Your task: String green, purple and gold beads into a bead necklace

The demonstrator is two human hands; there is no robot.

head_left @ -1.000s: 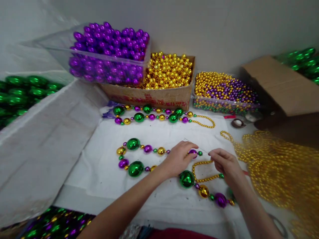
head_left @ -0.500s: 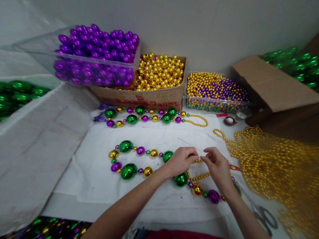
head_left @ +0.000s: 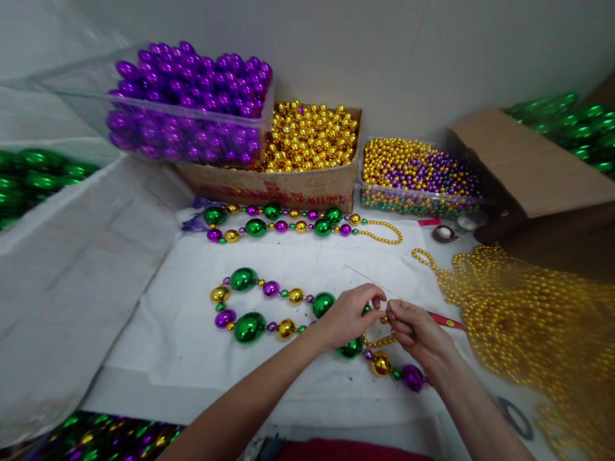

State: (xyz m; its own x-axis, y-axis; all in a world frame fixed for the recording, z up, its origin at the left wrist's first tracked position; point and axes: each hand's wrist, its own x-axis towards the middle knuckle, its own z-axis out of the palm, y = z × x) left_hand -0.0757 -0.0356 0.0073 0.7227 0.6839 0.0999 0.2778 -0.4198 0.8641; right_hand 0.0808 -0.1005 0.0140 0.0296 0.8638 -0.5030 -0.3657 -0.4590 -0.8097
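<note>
A necklace of green, purple and gold beads (head_left: 250, 325) lies looped on the white cloth (head_left: 177, 333) in front of me. My left hand (head_left: 348, 317) and my right hand (head_left: 416, 333) meet above its right part, fingertips pinched together on the small gold bead strand (head_left: 379, 341) and a thin thread. A large green bead (head_left: 350, 349) sits just under my left hand. A gold bead (head_left: 380, 363) and a purple bead (head_left: 413, 378) lie below my right hand.
A finished bead necklace (head_left: 288, 224) lies farther back. Behind it stand a bin of purple balls (head_left: 192, 102), a cardboard box of gold balls (head_left: 312, 137) and a tray of small beads (head_left: 418, 173). A heap of gold strands (head_left: 523, 320) fills the right; scissors (head_left: 516, 416) lie near.
My hands have drawn together from apart and now pinch the strand at one spot. The view shifted slightly, and the hands sit a little lower over the necklace.
</note>
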